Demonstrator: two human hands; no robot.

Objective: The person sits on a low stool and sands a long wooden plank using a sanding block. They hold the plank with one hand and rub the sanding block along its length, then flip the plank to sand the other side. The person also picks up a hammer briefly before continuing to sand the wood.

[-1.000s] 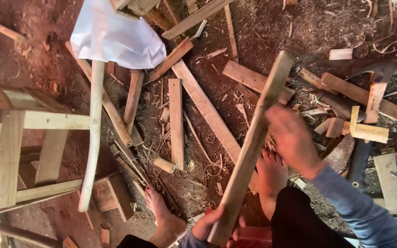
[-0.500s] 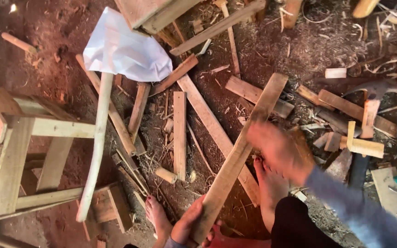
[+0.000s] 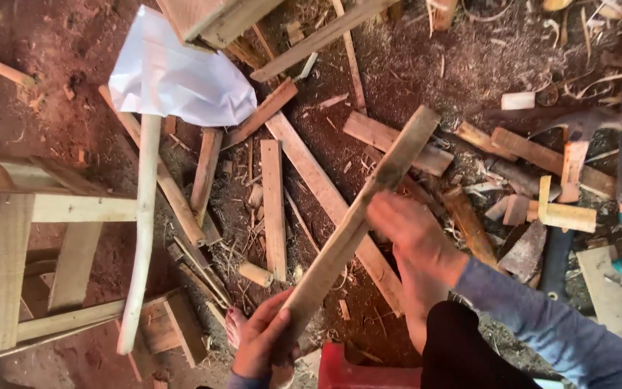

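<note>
Left hand (image 3: pixel 264 342) fingers clenched round slat (image 3: pixel 354 227) low end; right hand (image 3: pixel 415 234) resting on its middle, grip unclear. Slat raised, unattached; scraps (image 3: pixel 275 205) beyond fingers.

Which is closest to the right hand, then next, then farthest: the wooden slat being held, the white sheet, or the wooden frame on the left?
From the right hand:
1. Wooden slat, touching it.
2. White sheet, upper left.
3. Wooden frame, far left edge.
</note>
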